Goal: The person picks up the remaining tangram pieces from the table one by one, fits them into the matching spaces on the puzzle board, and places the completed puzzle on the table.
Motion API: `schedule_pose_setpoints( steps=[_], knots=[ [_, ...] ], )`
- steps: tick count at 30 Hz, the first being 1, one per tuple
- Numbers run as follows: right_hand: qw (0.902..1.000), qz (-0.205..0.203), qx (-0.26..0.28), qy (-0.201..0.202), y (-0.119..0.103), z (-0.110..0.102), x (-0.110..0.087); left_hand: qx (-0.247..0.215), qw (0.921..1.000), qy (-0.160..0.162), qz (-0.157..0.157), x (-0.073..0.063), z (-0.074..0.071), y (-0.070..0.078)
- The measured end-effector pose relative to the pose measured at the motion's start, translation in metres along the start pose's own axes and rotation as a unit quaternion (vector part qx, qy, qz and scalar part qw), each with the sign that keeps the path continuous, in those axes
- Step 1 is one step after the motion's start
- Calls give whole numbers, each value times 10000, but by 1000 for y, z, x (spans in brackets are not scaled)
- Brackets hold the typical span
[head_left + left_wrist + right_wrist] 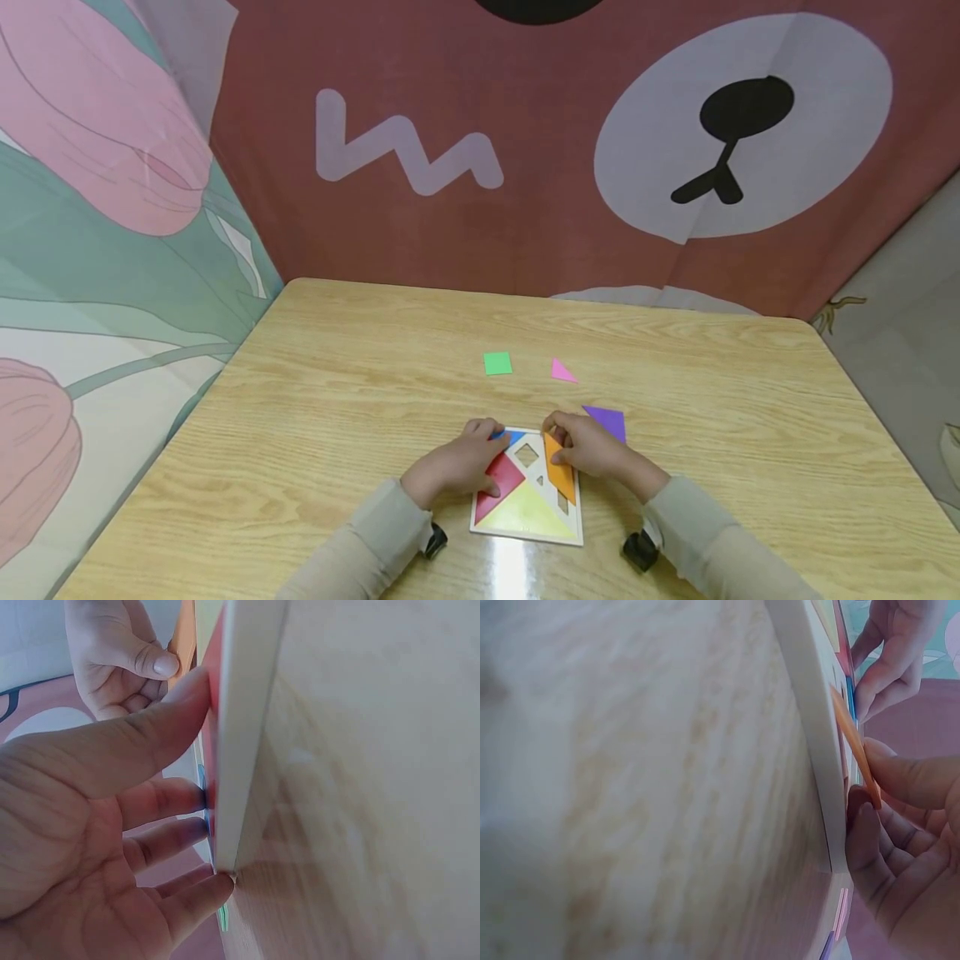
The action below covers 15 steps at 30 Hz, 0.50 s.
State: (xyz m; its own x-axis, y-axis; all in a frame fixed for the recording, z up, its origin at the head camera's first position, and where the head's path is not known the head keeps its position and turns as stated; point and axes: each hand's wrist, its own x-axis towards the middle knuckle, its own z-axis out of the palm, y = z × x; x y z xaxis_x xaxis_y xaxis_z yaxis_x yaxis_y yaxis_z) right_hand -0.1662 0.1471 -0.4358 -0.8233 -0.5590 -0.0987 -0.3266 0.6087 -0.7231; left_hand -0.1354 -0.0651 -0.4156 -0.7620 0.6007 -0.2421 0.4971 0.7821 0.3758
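Observation:
A white-framed tangram board (531, 540) lies on the table, with a red triangle (506, 479), a yellow triangle (527, 512) and a blue piece (516, 437) in it. My right hand (588, 443) pinches the orange parallelogram (561, 482) between thumb and fingers. In the right wrist view, the orange piece (857, 754) is tilted, its gripped end raised off the board. On the board's left side rests my left hand (459, 463). Seen from the left wrist, its thumb touches the red triangle (214, 671) and its fingers touch the blue piece and the board's far corner.
Behind the board, a green square (497, 363) and a small pink triangle (562, 372) lie on the wooden table (337, 383). A purple triangle (611, 422) lies just beyond my right hand. Printed cloth (450, 233) hangs behind the table's far edge.

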Motion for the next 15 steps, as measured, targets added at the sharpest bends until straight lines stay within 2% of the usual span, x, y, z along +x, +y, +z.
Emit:
schedule_pose_setpoints(
  steps=[5, 15],
  knots=[
    [9998, -165, -114, 34, 0, 1, -1, -12, 10000, -33, -14, 0, 0, 0],
    [9997, -219, -92, 6, -1, 0, -4, -10, 10000, -40, -27, -1, -1, 0]
  ],
)
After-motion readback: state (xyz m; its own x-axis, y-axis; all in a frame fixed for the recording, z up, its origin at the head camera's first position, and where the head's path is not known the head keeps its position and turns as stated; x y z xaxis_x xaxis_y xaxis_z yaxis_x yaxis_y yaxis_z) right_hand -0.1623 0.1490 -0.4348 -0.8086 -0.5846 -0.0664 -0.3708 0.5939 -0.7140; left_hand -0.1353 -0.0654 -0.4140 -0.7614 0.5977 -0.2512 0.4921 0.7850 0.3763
